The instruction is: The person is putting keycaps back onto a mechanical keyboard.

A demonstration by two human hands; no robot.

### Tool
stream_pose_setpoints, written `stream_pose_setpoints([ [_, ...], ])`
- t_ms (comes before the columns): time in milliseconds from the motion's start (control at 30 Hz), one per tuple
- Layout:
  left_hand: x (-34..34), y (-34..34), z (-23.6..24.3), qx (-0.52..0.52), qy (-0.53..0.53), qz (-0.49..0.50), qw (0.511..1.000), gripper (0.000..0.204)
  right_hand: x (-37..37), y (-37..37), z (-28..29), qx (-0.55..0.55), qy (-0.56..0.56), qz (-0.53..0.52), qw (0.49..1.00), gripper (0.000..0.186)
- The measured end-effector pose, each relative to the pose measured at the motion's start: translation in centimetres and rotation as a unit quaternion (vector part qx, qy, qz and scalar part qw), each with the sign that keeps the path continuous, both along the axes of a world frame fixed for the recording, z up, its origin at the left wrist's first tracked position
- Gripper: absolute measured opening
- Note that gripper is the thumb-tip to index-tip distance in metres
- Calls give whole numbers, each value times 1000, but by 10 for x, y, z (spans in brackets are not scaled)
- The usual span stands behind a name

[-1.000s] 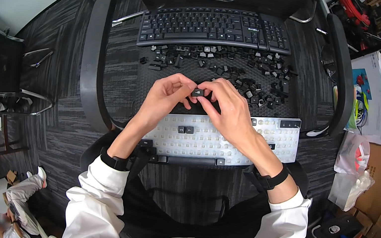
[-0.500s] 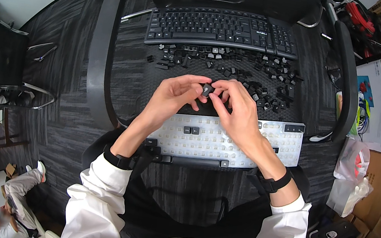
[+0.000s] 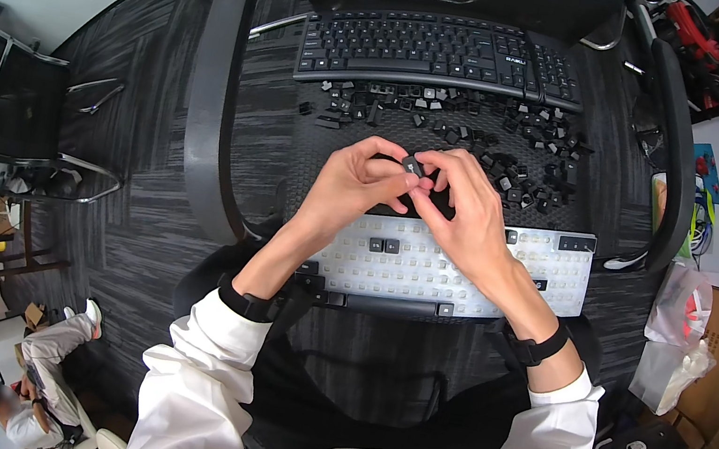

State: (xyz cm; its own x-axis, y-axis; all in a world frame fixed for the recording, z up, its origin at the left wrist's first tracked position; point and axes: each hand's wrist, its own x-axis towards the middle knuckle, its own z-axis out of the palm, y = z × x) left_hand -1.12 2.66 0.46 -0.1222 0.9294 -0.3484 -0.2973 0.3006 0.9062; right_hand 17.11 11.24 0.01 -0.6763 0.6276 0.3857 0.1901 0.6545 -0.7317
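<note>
A small black keycap (image 3: 411, 167) is held up between my fingertips, its light marking toward me. My left hand (image 3: 346, 182) pinches it between thumb and fingers. From the other side, the thumb and fingers of my right hand (image 3: 469, 207) close on it too; its lower edge is covered by fingertips. Below my hands lies a pale keyboard base (image 3: 426, 281), mostly bare of caps. A pair of dark keycaps (image 3: 383, 246) sits on its left half, and a few more show along its edges. My right wrist and forearm hide part of it.
Loose black keycaps (image 3: 538, 123) are scattered on the dark mesh seat (image 3: 325, 147) beyond my hands. Behind them lies a black keyboard (image 3: 388, 51) with its keys on. Chair armrests (image 3: 213, 105) rise at both sides. A seated person (image 3: 53, 378) is at the far lower left.
The whole scene has shifted slightly to the right in the picture. The keycap has been turned a little between my fingers, and both hands stay together on it.
</note>
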Motion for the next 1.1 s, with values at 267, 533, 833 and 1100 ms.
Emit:
stream_pose_setpoints([
  [267, -1, 0, -2, 14, -6, -8, 1000, 15, 4, 2, 0, -20, -9, -16, 1000, 29],
  [533, -2, -2, -4, 46, 23, -13, 999, 17, 3, 2, -1, 1, -12, 0, 1000, 31],
  [833, -3, -1, 0, 23, 0, -6, 1000, 17, 4, 1, 0, 10, -18, 6, 1000, 29],
  [1100, 2, 1, -9, 62, 51, 1, 997, 27, 2, 0, -2, 13, -34, 7, 999, 28],
])
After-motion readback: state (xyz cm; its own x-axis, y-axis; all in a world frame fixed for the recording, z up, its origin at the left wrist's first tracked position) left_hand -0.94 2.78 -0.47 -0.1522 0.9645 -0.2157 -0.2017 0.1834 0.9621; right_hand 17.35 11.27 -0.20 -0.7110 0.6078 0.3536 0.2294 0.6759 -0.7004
